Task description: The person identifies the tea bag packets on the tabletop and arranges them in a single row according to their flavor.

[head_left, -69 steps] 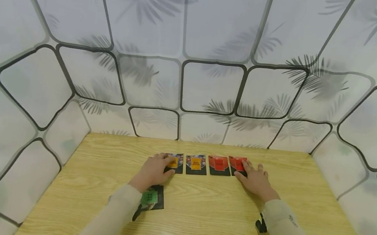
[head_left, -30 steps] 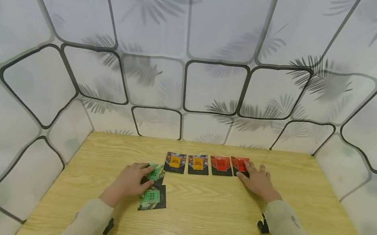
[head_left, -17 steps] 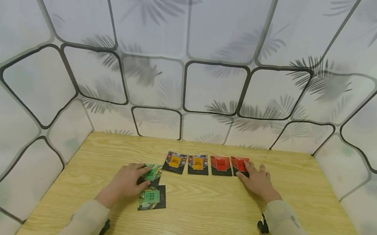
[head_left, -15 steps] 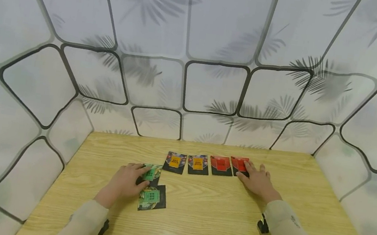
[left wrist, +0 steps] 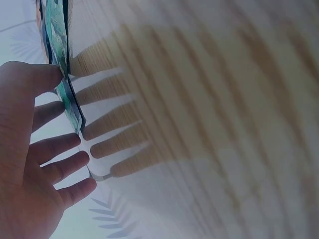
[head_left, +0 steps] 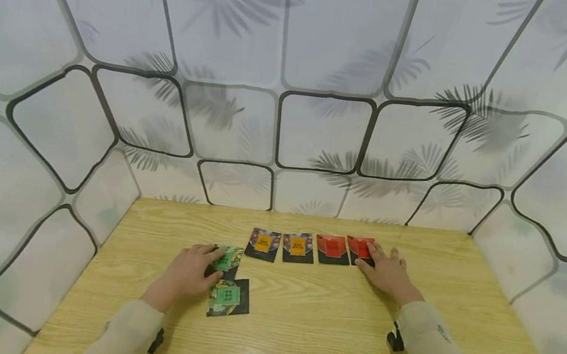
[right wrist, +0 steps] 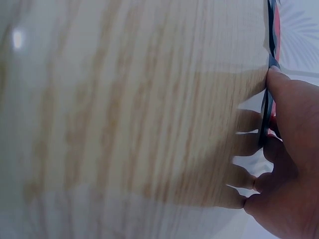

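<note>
Green at the far end and dark toward the wrist, one packet (head_left: 231,259) lay under the fingertips of the left hand (head_left: 186,273), which was spread and relaxed, its thumb at the packet's near edge. A second green packet (head_left: 229,297) lay just right of and below that thumb, turned askew (whether the two overlapped, I could not tell). Ahead and to the right of the left hand, beyond a narrow gap, began a row with long axes pointing roughly away from the person: a first orange packet (head_left: 263,243), a second orange packet (head_left: 298,247), an inner red packet (head_left: 332,249) and an outer red packet (head_left: 359,247). Loosely spread, the right hand (head_left: 388,274) rested fingertips on the outer one, well apart from the green pair, so the left was nearer to both.
</note>
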Demonstrator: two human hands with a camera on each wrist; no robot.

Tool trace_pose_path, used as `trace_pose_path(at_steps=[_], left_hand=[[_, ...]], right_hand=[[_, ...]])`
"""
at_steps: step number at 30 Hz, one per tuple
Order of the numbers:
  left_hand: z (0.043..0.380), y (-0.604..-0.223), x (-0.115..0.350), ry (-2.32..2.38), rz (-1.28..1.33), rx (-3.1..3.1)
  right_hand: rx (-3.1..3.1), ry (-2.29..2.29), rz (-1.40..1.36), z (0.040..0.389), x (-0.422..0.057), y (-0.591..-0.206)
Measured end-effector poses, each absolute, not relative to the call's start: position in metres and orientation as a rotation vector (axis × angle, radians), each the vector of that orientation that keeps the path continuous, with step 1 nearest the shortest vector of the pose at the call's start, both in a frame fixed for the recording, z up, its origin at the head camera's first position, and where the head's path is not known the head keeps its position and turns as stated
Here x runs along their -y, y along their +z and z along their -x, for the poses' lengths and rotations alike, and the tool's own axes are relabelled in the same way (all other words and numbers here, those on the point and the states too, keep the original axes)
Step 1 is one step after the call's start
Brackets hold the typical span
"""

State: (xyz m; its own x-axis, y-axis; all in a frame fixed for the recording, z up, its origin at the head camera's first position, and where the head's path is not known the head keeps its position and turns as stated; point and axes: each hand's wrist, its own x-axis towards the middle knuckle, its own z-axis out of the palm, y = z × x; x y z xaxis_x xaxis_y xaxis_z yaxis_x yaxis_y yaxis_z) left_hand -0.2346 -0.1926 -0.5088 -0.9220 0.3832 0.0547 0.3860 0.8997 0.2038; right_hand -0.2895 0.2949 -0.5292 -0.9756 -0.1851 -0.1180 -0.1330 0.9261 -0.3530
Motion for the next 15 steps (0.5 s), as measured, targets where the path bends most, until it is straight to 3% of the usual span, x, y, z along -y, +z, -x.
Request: trace_pose_path(at_steps=[15], left_hand=[[0.247, -0.504, 0.158, -0.332, 0.722, 3.09]], right_hand=[[-2.935, -0.506, 0.248, 0.29, -0.294, -0.53]])
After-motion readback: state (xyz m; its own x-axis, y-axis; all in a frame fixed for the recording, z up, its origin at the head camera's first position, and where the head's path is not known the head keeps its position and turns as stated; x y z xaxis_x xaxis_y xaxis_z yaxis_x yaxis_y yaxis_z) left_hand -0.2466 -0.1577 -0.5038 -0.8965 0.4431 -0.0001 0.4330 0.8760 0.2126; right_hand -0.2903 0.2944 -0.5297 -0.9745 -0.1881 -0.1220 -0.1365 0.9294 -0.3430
